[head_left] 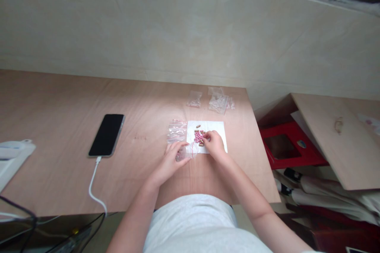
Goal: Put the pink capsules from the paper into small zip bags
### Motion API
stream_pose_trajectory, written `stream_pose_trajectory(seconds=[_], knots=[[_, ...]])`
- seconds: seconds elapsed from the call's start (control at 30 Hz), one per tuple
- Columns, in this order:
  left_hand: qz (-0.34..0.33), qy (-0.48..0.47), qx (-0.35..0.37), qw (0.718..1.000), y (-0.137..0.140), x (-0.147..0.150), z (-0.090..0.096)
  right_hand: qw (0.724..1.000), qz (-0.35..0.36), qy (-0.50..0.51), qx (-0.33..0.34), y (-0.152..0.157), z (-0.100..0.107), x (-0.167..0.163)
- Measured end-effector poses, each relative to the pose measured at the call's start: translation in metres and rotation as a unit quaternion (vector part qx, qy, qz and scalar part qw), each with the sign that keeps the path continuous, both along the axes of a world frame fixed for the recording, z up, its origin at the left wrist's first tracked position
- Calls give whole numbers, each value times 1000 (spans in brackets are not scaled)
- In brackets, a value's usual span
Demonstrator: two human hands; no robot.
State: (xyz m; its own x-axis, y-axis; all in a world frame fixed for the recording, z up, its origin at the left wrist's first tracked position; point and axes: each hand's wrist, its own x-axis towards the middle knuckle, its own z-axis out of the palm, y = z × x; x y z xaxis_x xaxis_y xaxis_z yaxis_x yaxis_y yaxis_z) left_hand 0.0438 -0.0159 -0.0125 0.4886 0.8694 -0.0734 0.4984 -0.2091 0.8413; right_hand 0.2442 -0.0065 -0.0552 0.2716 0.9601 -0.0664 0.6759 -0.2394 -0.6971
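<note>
My left hand [175, 158] is closed on a clear zip bag [189, 151], whose mouth points toward a white paper sheet [218, 128]. Pink beads [198, 137] and several shiny gold-brown beads [198, 126] lie in a loose pile on that sheet. At the pile's right side, my right hand [214, 144] has its thumb and finger pinched together; what they hold, if anything, is too small to make out. A stack of flat clear zip bags [177, 129] rests just left of the sheet.
Farther back on the wooden table [142, 126] lie clear bags [218, 102] and another small bag [194, 99]. To the left is a black phone [107, 135] with a white cable [94, 189]. Beyond the table's right edge are a red box [292, 142] and a wooden panel [341, 138].
</note>
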Motion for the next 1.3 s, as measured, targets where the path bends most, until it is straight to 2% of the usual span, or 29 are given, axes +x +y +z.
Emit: stream_pose_trajectory(seconds=[0.3, 0.6, 0.77, 0.87, 1.03, 1.3], knots=[[2, -16, -24, 1000, 5, 1, -8, 1000, 1, 2, 1, 0, 2, -3], [44, -33, -46, 997, 4, 2, -15, 988, -59, 144, 9, -5, 2, 5], [46, -33, -49, 997, 5, 2, -18, 978, -82, 194, 10, -12, 4, 7], [46, -25, -47, 998, 4, 2, -16, 967, -91, 239, 11, -17, 14, 5], [38, -20, -20, 999, 2, 2, -9, 957, -62, 283, 21, -26, 32, -3], [32, -37, 20, 999, -2, 4, 14, 954, -94, 286, 1, -37, 33, 3]])
